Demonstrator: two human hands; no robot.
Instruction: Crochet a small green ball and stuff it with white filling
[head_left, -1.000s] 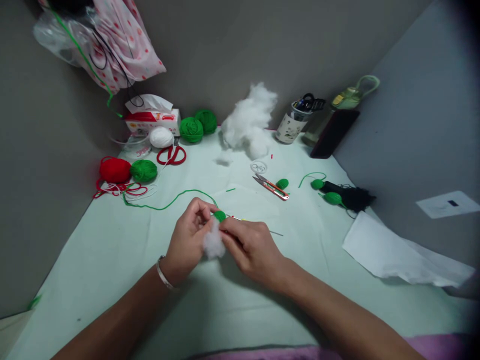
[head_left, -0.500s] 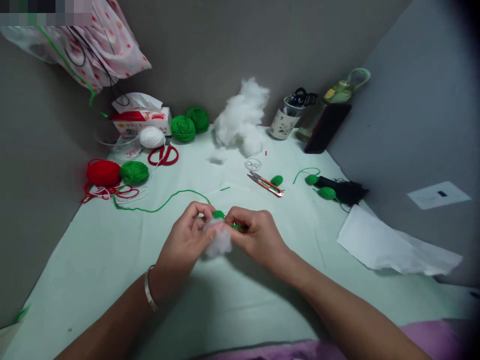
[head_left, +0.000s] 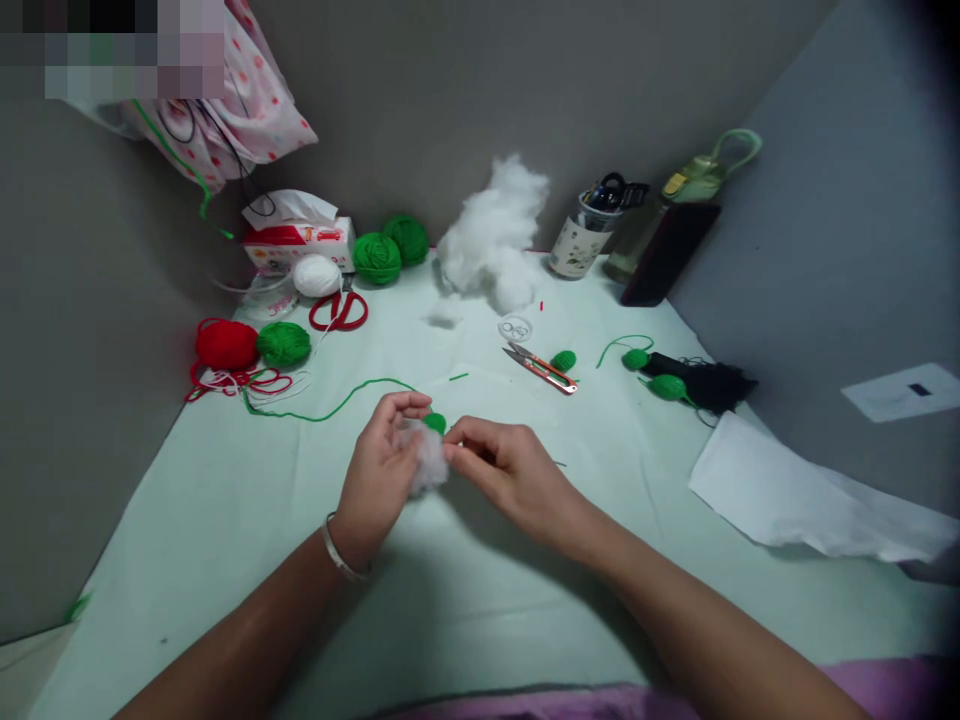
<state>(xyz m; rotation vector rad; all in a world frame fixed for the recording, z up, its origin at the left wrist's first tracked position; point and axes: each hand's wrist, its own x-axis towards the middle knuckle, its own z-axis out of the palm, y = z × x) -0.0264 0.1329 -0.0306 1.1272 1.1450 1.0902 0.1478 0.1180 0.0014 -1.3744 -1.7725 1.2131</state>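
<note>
The little green crochet piece point(head_left: 434, 422) is up off the table, about the middle of it, pinched at the tips of my left hand point(head_left: 382, 470). A tuft of white stuffing point(head_left: 426, 465) is bunched right under it against that palm. My right hand point(head_left: 510, 475) is closed narrow, fingertips pinched on the edge of the tuft just beside the green bit. Most of the fluff is on the outside, so I'd say this one's barely started filling and isn't closed up.

A green yarn strand point(head_left: 337, 405) trails from the piece off to the left, toward the green yarn ball point(head_left: 285, 343) and red yarn ball point(head_left: 226, 343).

Further right, three small green pieces look rounded and done: one point(head_left: 563, 361) next to the thread snips point(head_left: 541, 367) and two point(head_left: 635, 359) point(head_left: 667, 387) by some black fluffy stuff point(head_left: 705, 385). So by my count that's three down, with this one in progress.

The big stuffing pile point(head_left: 495, 235) sits at the back, so there's plenty of it. There's also a sheet of white paper point(head_left: 810, 495) at the right edge of the table point(head_left: 225, 520).
</note>
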